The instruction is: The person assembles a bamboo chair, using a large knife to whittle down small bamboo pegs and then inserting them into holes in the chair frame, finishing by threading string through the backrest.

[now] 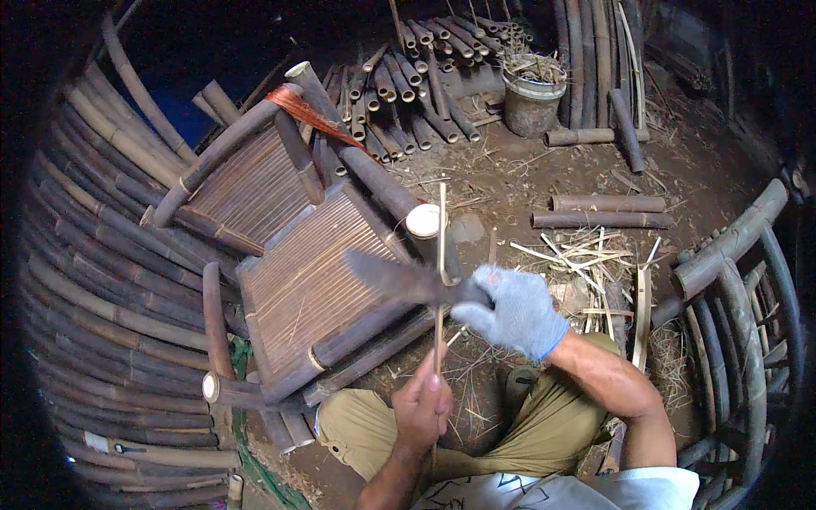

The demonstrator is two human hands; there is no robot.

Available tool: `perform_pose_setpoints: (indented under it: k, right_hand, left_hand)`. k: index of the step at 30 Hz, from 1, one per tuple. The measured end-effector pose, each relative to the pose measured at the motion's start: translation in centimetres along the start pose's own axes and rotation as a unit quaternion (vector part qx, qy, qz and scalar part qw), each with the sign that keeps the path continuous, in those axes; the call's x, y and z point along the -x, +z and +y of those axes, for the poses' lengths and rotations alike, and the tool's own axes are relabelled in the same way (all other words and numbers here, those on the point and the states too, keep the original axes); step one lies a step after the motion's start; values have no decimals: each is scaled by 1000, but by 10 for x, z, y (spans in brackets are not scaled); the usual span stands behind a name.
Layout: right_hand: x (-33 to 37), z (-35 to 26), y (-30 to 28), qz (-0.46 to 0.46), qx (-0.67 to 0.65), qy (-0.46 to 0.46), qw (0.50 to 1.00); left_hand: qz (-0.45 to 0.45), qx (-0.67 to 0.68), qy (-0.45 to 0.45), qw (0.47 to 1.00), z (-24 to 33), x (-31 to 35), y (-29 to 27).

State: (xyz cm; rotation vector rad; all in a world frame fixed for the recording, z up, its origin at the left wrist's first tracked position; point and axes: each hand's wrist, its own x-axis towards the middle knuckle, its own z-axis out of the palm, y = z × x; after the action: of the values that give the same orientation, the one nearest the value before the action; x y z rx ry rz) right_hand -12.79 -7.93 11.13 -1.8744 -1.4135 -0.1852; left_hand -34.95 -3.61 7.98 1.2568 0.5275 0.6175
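Upright in my bare left hand [422, 401] is a thin, pale bamboo strip [442, 223], with the fingers closed round its lower part. My right hand [515, 311], in a light grey knitted glove with a blue cuff, is wrapped round the handle of a broad dark knife [384, 277]. The blade points left, blurred by motion, and crosses the strip above my left hand. I cannot tell whether it cuts into the strip. Just left of both hands stands a bamboo chair [319, 272] with a slatted seat and back.
Dark bamboo poles [110, 306] are stacked along the left. Cut bamboo tubes [412, 85] are piled at the back, near a bucket [534, 98] of shavings. Split strips [595, 263] litter the ground at right. A bamboo frame [739, 280] stands at the far right.
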Motion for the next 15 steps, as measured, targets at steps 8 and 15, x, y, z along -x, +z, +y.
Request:
perform_pose_setpoints:
  k: [8,15]
  right_hand:
    - [-14,32,-13,42,-95,95,990]
    - [9,-23,-2,-162,14,-37,986]
  left_hand:
    - [56,-109,35,992,-24,28,-19]
    - [80,-160,27,984,12,-12,-12]
